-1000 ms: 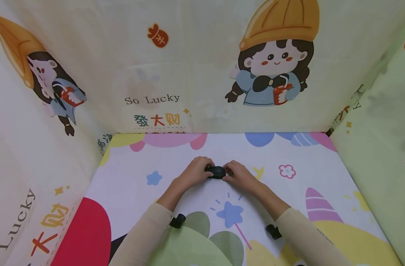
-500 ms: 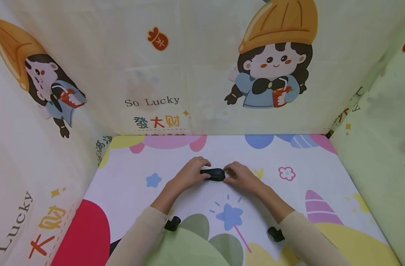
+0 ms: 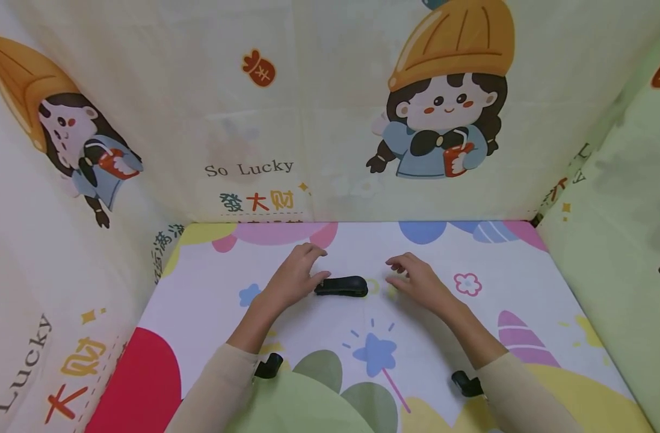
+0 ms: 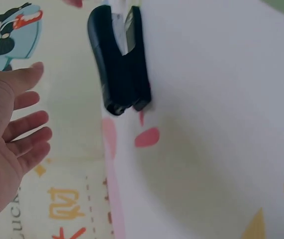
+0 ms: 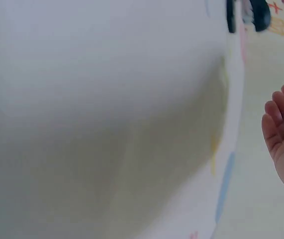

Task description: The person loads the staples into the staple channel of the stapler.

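A black stapler (image 3: 342, 287) lies lengthwise across the patterned table. In the left wrist view the stapler (image 4: 124, 74) shows its two arms parted at the far end. My left hand (image 3: 293, 278) is just off its left end, fingers relaxed and holding nothing; the left wrist view shows a gap between hand (image 4: 15, 129) and stapler. To the right of the stapler, my right hand (image 3: 419, 279) hovers apart from it with loosely bent fingers and nothing in them. Only one end of the stapler (image 5: 261, 15) enters the right wrist view, near the top.
The table (image 3: 416, 325) is covered with a white cloth printed with stars, flowers and coloured shapes. Fabric walls (image 3: 330, 132) with cartoon prints enclose its back and both sides. Small black devices (image 3: 269, 365) are fixed near both wrists.
Both hands have let go of the stapler and drawn apart, left hand leftward and right hand rightward. The stapler now shows its whole length.
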Demonstrator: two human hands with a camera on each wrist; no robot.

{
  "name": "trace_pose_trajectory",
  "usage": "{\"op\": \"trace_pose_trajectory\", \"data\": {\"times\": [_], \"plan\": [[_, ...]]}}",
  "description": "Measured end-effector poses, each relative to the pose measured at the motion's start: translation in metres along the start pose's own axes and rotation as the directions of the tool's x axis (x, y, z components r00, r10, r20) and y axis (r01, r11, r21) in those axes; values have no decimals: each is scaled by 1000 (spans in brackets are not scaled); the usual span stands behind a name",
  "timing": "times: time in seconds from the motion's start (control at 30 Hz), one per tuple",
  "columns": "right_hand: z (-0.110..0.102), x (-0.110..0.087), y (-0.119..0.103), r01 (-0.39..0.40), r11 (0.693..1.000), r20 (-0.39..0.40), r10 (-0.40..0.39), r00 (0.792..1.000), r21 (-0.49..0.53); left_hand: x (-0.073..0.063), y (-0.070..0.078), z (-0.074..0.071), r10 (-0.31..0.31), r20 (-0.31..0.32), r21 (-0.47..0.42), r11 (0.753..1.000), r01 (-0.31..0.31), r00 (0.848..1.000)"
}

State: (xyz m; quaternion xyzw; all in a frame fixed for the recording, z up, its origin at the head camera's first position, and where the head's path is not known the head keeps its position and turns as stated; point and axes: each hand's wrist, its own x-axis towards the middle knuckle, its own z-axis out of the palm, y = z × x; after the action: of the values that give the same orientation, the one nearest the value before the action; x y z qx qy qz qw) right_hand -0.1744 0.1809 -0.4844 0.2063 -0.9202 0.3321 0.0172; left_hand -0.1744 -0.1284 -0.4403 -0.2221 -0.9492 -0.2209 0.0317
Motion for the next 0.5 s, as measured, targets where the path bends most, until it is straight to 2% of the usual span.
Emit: {"op": "trace_pose_trajectory", "data": {"times": [0.07, 0.23, 0.4, 0.5], "plan": [[-10, -2, 1, 8, 1000, -35, -9, 999, -25, -2, -3, -5, 11, -35, 19, 1000, -10, 999], [-33, -9, 1, 37, 995, -95, -46, 994, -91, -7, -16, -15, 33, -107, 149, 989, -17, 994], [-51, -15, 4, 25, 983, -130, -50, 990, -184, -14, -29, -24, 38, -134, 257, 966, -2, 990], [-60, -20, 8, 19, 967, -155, -60, 986, -253, -18, -36, -26, 34, -147, 282, 959, 9, 989]]}}
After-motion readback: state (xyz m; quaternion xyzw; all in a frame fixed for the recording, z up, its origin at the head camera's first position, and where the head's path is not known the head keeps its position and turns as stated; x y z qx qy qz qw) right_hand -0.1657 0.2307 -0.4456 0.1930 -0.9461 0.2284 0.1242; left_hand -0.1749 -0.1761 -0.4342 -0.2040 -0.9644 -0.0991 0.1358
